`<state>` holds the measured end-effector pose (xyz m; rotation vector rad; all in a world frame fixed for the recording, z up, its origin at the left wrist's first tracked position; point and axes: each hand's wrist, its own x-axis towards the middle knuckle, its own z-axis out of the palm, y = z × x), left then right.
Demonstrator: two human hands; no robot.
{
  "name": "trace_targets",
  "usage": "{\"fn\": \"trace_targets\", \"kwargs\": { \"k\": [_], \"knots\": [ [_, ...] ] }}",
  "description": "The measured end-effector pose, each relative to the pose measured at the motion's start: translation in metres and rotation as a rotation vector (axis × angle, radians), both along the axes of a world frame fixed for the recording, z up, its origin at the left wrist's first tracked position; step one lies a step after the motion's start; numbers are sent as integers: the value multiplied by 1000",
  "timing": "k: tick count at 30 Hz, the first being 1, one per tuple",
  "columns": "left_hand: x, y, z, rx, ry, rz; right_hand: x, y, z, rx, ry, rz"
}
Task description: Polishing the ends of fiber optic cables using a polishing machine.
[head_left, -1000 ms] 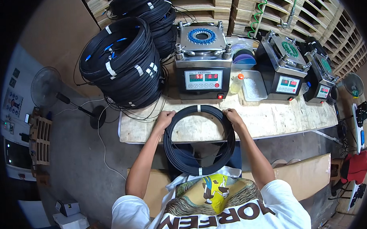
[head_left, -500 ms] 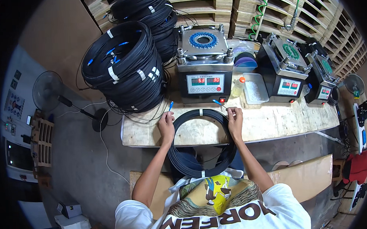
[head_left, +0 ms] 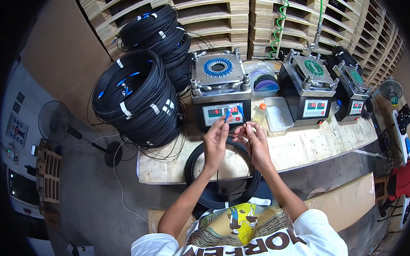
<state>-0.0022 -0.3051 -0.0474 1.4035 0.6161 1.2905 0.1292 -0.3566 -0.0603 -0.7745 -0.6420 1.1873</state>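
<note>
My left hand (head_left: 216, 144) is closed, with a blue fiber-optic connector (head_left: 228, 115) pinched at its fingertips. Close beside it, my right hand (head_left: 257, 145) is closed on a thin black cable just below a second blue connector (head_left: 241, 111), which points up. Both connectors are held in front of the display of the nearest polishing machine (head_left: 220, 95). Below my hands, a coil of black cable (head_left: 193, 185) with white ties rests partly over the table's front edge, leaning toward my lap. A ring of blue connectors (head_left: 207, 68) sits on the machine's top plate.
Tall stacks of black cable coils (head_left: 145, 100) stand at the left of the wooden table (head_left: 163, 168). A bottle with an orange cap (head_left: 260, 113) and a clear tray (head_left: 279, 114) lie right of the machine. Two more machines (head_left: 313, 86) stand farther right; pallets line the back.
My hands have come together from either side of the coil, bringing the two connectors close to each other. The view has shifted, so the table and machines appear lower.
</note>
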Motion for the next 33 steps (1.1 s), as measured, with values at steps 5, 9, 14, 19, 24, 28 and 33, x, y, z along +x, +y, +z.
{"fn": "trace_targets", "kwargs": {
  "k": [5, 9, 14, 19, 24, 28, 33],
  "knots": [
    [22, -8, -7, -165, -79, 2, -16, -11, 16, -53, 0, 47],
    [27, -10, 6, -282, -160, -91, -24, -7, 19, -25, 23, -43],
    [14, -7, 35, -334, -29, -155, -17, -7, 17, 86, -89, 27],
    [5, -2, 50, -202, 39, -216, -18, -15, 20, 101, -103, 11],
    [-3, 1, 56, -173, 91, -274, -18, -19, 27, 125, -62, 48],
    [-7, -1, 62, -133, 140, -307, -16, -22, 28, 114, -93, 68],
    [-10, 3, 66, -146, 150, -382, -11, -20, 18, 125, -101, 105]
  ]
}}
